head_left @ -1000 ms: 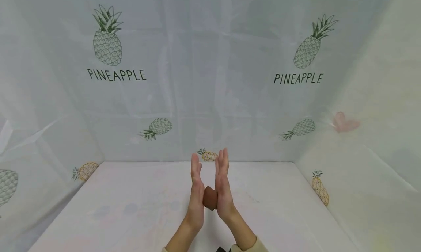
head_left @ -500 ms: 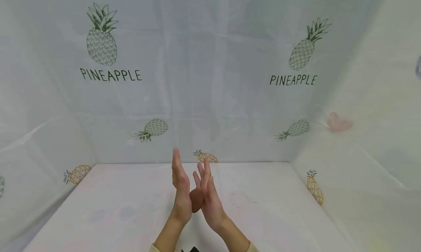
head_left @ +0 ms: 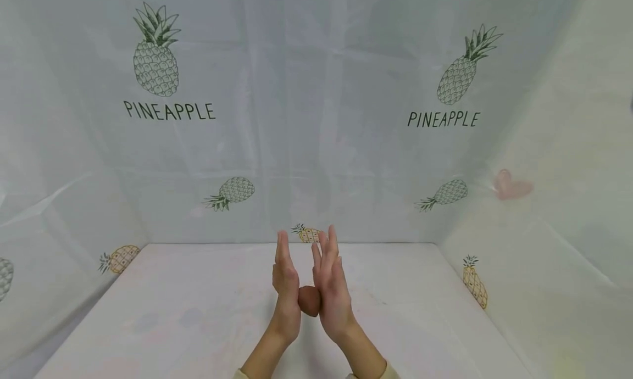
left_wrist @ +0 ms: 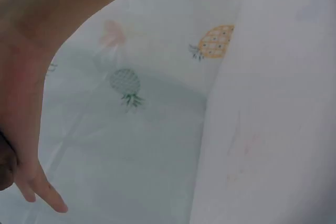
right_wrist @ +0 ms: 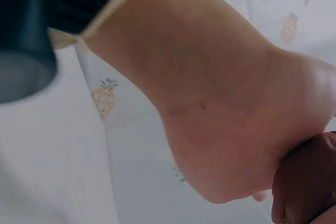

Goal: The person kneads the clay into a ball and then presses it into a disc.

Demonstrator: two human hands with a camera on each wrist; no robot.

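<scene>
One brown lump (head_left: 309, 301), pressed between left grip (head_left: 288, 297) and right grip (head_left: 335, 297), fingers straight

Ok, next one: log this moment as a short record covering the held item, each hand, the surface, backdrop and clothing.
held item: rounded brown lump of clay-like material, between the palms
left hand: palm against the lump, fingers extended
right hand: palm against its other side, fingers extended, slightly parted
surface: flat white tabletop with faint coloured smudges
backdrop: pale, creased sheeting printed with green and yellow pineapples
clothing: cream sleeve cuffs
</scene>
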